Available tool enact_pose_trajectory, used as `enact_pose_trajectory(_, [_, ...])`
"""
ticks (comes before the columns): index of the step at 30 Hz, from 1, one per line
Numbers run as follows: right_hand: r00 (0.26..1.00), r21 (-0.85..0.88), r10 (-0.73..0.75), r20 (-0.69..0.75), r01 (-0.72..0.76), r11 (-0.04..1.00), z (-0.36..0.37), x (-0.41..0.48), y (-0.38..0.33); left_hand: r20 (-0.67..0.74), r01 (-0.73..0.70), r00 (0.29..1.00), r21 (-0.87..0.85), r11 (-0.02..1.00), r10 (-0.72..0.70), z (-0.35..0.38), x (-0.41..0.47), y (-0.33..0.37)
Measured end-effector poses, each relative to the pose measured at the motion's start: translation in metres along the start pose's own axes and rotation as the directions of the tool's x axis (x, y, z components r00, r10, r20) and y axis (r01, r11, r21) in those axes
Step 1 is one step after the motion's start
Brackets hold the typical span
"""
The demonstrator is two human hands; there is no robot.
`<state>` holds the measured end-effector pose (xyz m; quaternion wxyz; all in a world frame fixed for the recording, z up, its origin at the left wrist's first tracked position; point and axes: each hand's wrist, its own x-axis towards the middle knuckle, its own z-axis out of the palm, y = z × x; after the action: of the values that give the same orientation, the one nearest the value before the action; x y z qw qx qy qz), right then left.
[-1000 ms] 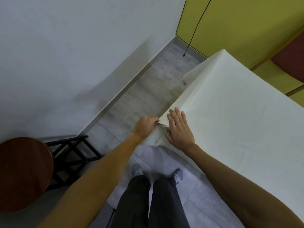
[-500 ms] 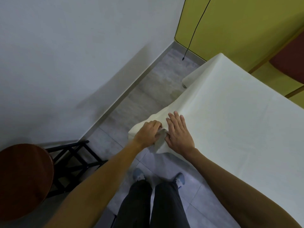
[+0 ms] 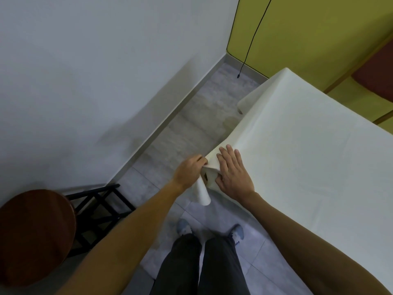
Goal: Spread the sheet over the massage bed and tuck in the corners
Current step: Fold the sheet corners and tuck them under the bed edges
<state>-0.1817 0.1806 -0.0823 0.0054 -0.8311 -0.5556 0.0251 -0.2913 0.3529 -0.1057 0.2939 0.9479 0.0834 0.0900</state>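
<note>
A cream-white sheet [image 3: 308, 150] covers the massage bed, which fills the right half of the view. At the bed's near left corner my right hand [image 3: 235, 173] lies flat, fingers spread, pressing the sheet down. Just left of it my left hand [image 3: 188, 171] is closed on the loose corner flap of the sheet [image 3: 202, 193], which hangs down past the bed's edge. A small dark patch of the bed shows between my two hands. At the far end another corner of the sheet [image 3: 247, 102] hangs off the bed.
A round brown stool seat [image 3: 32, 233] on a black frame [image 3: 100, 207] stands at the lower left. A white wall runs along the left, a yellow-green wall behind the bed with a black cable [image 3: 249, 45] hanging. My feet stand on the grey tiled floor [image 3: 191, 128].
My left hand has pulled the corner flap from spread out leftward to hanging down at the bed's corner. My right hand stays flat on the same corner.
</note>
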Motion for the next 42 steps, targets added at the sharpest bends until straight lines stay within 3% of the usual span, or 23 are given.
enact_pose_trajectory(9, [1.0, 0.021, -0.001, 0.016, 0.001, 1.0, -0.002, 0.0, 0.001, 0.02, -0.019, 1.0, 0.08, 0.997, 0.018, -0.006, -0.007, -0.005])
enact_pose_trajectory(13, [1.0, 0.016, 0.001, 0.03, -0.001, 1.0, -0.001, -0.001, 0.0, -0.035, 0.004, 0.999, 0.096, 0.995, -0.001, -0.007, -0.007, 0.0])
enact_pose_trajectory(25, [1.0, 0.014, -0.004, -0.011, 0.005, 1.0, 0.002, 0.0, 0.001, 0.009, 0.217, 0.976, 0.051, 0.975, -0.218, 0.036, 0.004, -0.003])
enact_pose_trajectory(33, [1.0, 0.026, 0.003, -0.008, -0.002, 1.0, 0.001, 0.0, 0.001, 0.074, 0.133, 0.989, -0.107, 0.985, -0.125, 0.018, 0.004, -0.02])
enact_pose_trajectory(42, [1.0, 0.038, 0.013, -0.024, -0.012, 0.999, 0.001, 0.0, 0.0, 0.117, 0.121, 0.985, 0.058, 0.991, -0.127, 0.022, 0.005, -0.024])
